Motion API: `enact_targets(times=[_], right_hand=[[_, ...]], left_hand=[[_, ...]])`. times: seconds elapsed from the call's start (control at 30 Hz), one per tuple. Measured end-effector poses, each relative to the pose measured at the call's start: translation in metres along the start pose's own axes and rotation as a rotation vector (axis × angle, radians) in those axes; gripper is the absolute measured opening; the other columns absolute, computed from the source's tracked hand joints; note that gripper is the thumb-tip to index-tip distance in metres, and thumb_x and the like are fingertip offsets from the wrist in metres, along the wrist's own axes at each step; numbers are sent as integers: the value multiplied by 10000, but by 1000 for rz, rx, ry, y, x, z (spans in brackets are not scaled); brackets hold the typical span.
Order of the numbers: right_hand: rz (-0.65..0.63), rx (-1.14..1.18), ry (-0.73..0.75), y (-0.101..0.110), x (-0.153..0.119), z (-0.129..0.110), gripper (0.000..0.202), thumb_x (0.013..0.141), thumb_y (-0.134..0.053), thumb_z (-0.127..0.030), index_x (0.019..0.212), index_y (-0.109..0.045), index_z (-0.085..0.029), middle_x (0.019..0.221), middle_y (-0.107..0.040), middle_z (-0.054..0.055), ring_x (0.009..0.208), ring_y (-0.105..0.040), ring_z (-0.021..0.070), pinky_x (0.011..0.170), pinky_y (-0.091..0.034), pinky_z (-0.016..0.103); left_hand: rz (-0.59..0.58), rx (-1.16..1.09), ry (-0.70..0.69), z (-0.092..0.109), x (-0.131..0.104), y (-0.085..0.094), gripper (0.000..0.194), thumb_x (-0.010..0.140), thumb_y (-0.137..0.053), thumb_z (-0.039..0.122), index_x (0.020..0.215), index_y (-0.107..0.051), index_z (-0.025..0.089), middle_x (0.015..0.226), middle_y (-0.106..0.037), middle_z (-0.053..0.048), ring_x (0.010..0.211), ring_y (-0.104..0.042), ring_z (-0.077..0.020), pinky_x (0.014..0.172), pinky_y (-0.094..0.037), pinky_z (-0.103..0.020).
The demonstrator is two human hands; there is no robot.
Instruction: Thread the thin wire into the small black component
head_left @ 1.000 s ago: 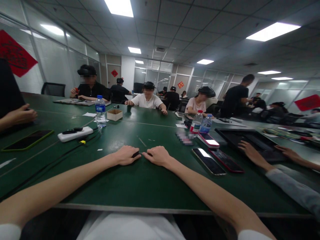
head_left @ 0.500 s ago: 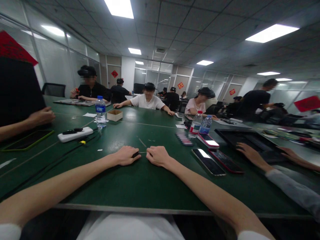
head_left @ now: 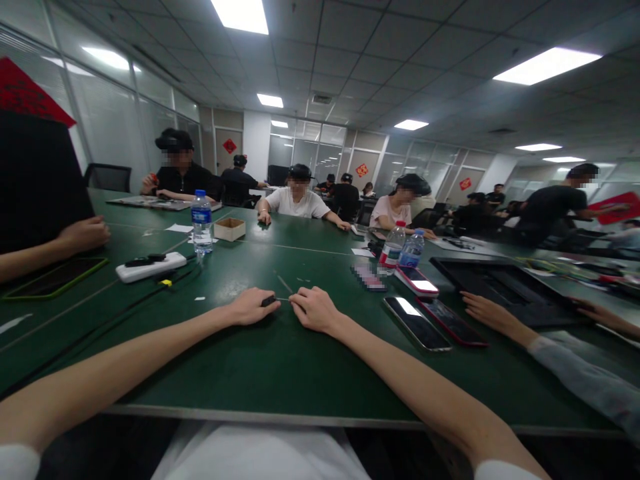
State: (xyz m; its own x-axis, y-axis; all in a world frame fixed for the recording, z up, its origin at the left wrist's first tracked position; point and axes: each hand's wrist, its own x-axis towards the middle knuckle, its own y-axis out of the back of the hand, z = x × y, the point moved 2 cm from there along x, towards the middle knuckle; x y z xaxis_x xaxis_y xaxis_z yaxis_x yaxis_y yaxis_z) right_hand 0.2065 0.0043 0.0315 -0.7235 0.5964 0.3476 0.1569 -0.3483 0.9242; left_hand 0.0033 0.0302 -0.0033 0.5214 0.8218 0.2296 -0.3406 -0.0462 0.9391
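My left hand (head_left: 249,307) rests low over the green table, its fingers closed around a small black object (head_left: 269,301). From that object a short, thin pale line (head_left: 283,299) runs across to my right hand; whether it is a strand or a thin rod I cannot tell. My right hand (head_left: 314,309) is close beside, its fingers bent and pressed together where the pale line meets them. What those fingertips hold is too small to make out.
Right of my hands lie several phones (head_left: 417,324) and two water bottles (head_left: 392,247). A co-worker's hands hold a black tray-like panel (head_left: 505,287). To the left are a white power strip (head_left: 151,268), a bottle (head_left: 201,223) and an open box (head_left: 229,229). Several people sit around.
Both my hands have shifted slightly away from me, and more of the black object shows. Across the table, a person's hand has moved inward. At right, the co-worker's black panel has shifted.
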Motion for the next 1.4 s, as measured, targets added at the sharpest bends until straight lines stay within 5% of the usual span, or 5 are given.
enact_targets(times=[0.87, 1.1, 1.4], right_hand=[[31, -13, -96, -3, 1, 0, 371, 966, -359, -426, 1225, -585, -287, 1003, -607, 59, 798, -552, 141, 695, -378, 239], [107, -68, -82, 2, 2, -5, 379, 971, -341, -391, 1033, -668, -210, 881, -600, 70, 836, -497, 170, 755, -312, 289], [26, -128, -21, 13, 2, -7, 297, 940, -411, -317, 1086, -645, -206, 957, -569, 95, 898, -447, 205, 786, -284, 318]], left_hand=[[49, -231, 0, -3, 0, 3, 448, 893, -376, 553, 766, -573, 171, 706, -610, -1, 649, -538, -149, 610, -370, -248], [47, -186, -1, -3, 1, 2, 436, 891, -386, 549, 754, -567, 177, 710, -621, -7, 645, -551, -153, 608, -374, -250], [23, 11, -38, 0, -2, 1, 430, 904, -358, 544, 817, -590, 193, 752, -651, -45, 667, -588, -185, 608, -378, -268]])
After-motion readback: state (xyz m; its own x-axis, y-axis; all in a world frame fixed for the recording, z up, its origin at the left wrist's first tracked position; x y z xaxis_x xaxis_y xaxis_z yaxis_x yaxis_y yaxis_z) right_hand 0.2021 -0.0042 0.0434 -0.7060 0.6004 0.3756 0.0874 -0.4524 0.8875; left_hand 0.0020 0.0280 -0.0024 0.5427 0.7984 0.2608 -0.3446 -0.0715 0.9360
